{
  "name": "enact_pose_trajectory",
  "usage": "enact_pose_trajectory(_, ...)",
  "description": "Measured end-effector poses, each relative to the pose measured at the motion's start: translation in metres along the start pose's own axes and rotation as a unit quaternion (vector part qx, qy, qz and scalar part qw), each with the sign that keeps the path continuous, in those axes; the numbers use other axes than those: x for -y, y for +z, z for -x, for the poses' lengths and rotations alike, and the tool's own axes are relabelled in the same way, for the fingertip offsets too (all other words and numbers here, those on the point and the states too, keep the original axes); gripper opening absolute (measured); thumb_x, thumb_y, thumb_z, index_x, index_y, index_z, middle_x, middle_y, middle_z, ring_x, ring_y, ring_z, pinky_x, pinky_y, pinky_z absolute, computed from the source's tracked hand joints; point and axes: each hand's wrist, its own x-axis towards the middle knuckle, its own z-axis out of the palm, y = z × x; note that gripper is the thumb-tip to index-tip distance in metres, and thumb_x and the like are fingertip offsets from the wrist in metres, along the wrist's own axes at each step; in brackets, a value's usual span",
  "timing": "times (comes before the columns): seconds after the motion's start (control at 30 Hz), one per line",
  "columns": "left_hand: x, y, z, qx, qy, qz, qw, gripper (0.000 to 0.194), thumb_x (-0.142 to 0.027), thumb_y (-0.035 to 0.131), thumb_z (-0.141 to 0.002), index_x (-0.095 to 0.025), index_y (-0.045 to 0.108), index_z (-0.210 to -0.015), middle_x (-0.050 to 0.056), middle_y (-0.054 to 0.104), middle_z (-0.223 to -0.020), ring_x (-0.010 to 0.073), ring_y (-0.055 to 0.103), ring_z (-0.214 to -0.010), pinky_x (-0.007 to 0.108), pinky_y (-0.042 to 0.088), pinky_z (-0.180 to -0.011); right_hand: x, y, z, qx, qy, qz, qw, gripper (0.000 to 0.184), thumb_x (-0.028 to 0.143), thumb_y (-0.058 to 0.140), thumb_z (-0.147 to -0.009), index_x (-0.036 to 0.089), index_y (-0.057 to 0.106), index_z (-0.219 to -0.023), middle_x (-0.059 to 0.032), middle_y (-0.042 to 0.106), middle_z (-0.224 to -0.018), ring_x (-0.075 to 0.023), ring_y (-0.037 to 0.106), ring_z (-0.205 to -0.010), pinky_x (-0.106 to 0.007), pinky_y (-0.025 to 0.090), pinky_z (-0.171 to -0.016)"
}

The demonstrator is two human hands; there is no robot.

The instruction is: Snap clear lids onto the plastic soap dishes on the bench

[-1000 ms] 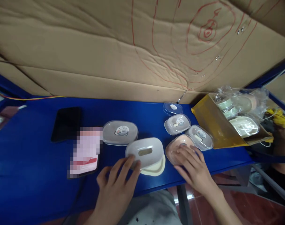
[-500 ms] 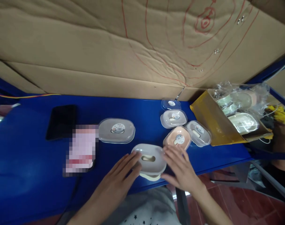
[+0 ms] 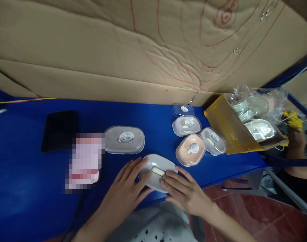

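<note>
A grey soap-dish lid [image 3: 156, 168] with a cream slot lies near the front edge of the blue table [image 3: 153, 117]. My left hand [image 3: 127, 190] rests on its left side with fingers stretched flat. My right hand [image 3: 185, 191] lies on its right side, fingers flat and pressing on the lid. A pink lidded dish [image 3: 191, 149] sits just behind my right hand. A larger clear-lidded grey box [image 3: 125, 139] stands behind my left hand.
Behind the pink dish sit three small clear-lidded dishes [image 3: 186, 125], [image 3: 213, 140], [image 3: 183, 110]. A yellow carton [image 3: 228, 131] holds bagged dishes at right. A black phone [image 3: 59, 130] and a blurred card [image 3: 84, 161] lie at left. A cardboard wall [image 3: 118, 50] stands behind. Another person's hand [image 3: 296, 141] shows far right.
My right hand left the pink dish and came left onto the grey lid. Both hands now press the lid down over its cream base, which no longer shows.
</note>
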Motion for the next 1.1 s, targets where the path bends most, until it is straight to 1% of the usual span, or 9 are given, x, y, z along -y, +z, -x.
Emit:
enact_pose_trajectory(0.13,-0.001,-0.005,0.004,-0.032,-0.004,-0.002,0.999,0.023,-0.035,0.057,-0.113,-0.024,0.067,-0.13,0.017,0.062,-0.149,0.0347,0.064,-0.136,0.06,0.061,-0.11,-0.071,-0.048,-0.038,-0.002,0.003,-0.019,1.0,0.046,0.015,0.058,-0.11,0.024,0.067,-0.154,-0.0049,0.075,-0.152,-0.0233,0.065,-0.149,-0.052,0.048,-0.132)
enact_pose_trajectory(0.2,-0.001,-0.01,0.006,-0.036,-0.005,0.004,0.999,0.024,-0.028,0.059,-0.109,-0.024,0.068,-0.132,0.016,0.062,-0.148,0.0328,0.066,-0.132,0.058,0.062,-0.11,-0.132,-0.069,-0.07,0.024,0.086,-0.025,0.996,0.051,0.008,0.056,-0.104,0.025,0.073,-0.148,-0.0064,0.072,-0.155,-0.0273,0.063,-0.151,-0.054,0.045,-0.133)
enact_pose_trajectory(0.27,-0.001,-0.014,0.011,-0.032,-0.013,0.009,0.999,0.029,-0.024,0.059,-0.107,-0.026,0.069,-0.134,0.015,0.063,-0.147,0.0321,0.067,-0.13,0.058,0.063,-0.108,-0.197,-0.08,-0.104,0.104,0.204,-0.041,0.972,0.054,0.005,0.059,-0.095,0.025,0.078,-0.142,-0.0063,0.073,-0.154,-0.0302,0.065,-0.149,-0.05,0.045,-0.132)
enact_pose_trajectory(0.4,-0.001,-0.019,0.024,-0.032,-0.052,0.004,0.998,0.032,-0.021,0.058,-0.109,-0.027,0.07,-0.139,0.016,0.064,-0.142,0.0346,0.068,-0.125,0.061,0.068,-0.097,-0.29,-0.08,-0.146,0.179,0.243,-0.066,0.951,0.056,0.012,0.075,-0.083,0.019,0.08,-0.138,-0.0131,0.078,-0.145,-0.0398,0.073,-0.137,-0.058,0.052,-0.124)
enact_pose_trajectory(0.57,-0.004,-0.015,0.03,-0.042,-0.113,0.021,0.992,0.03,-0.022,0.06,-0.11,-0.024,0.069,-0.139,0.017,0.064,-0.138,0.0347,0.068,-0.122,0.053,0.071,-0.089,-0.331,-0.061,-0.133,0.209,0.255,-0.118,0.937,0.072,0.042,0.086,-0.081,0.027,0.07,-0.149,-0.0119,0.07,-0.156,-0.0408,0.065,-0.145,-0.061,0.047,-0.128)
enact_pose_trajectory(0.73,-0.006,-0.008,0.019,-0.026,-0.125,0.032,0.991,0.031,-0.025,0.06,-0.111,-0.023,0.069,-0.14,0.016,0.065,-0.139,0.0348,0.067,-0.122,0.053,0.07,-0.093,-0.336,-0.05,-0.12,0.15,0.253,-0.089,0.952,0.087,0.061,0.093,-0.074,0.024,0.068,-0.149,-0.016,0.071,-0.151,-0.0434,0.068,-0.138,-0.062,0.052,-0.122)
enact_pose_trajectory(0.87,-0.004,-0.014,0.018,-0.021,-0.118,0.048,0.992,0.031,-0.021,0.06,-0.11,-0.022,0.069,-0.14,0.015,0.067,-0.136,0.0324,0.068,-0.12,0.049,0.069,-0.094,-0.307,-0.08,-0.12,0.107,0.234,-0.058,0.965,0.077,0.069,0.083,-0.087,0.019,0.07,-0.144,-0.0186,0.074,-0.144,-0.0402,0.072,-0.131,-0.058,0.055,-0.118)
enact_pose_trajectory(1.0,-0.001,-0.023,0.028,-0.022,-0.111,0.101,0.988,0.026,-0.019,0.061,-0.109,-0.024,0.069,-0.133,0.012,0.069,-0.127,0.0284,0.07,-0.113,0.044,0.067,-0.09,-0.21,-0.103,-0.107,0.005,0.174,0.006,0.985,0.068,0.066,0.075,-0.1,0.022,0.068,-0.151,-0.0173,0.071,-0.149,-0.0364,0.069,-0.138,-0.052,0.055,-0.118)
enact_pose_trajectory(1.1,0.002,-0.023,0.038,-0.049,-0.123,0.108,0.985,0.018,-0.02,0.064,-0.108,-0.024,0.068,-0.126,0.011,0.07,-0.123,0.0271,0.071,-0.109,0.043,0.067,-0.088,-0.11,-0.081,-0.086,-0.024,0.094,0.029,0.995,0.071,0.056,0.079,-0.101,0.026,0.058,-0.161,-0.0179,0.062,-0.163,-0.0422,0.062,-0.149,-0.065,0.055,-0.121)
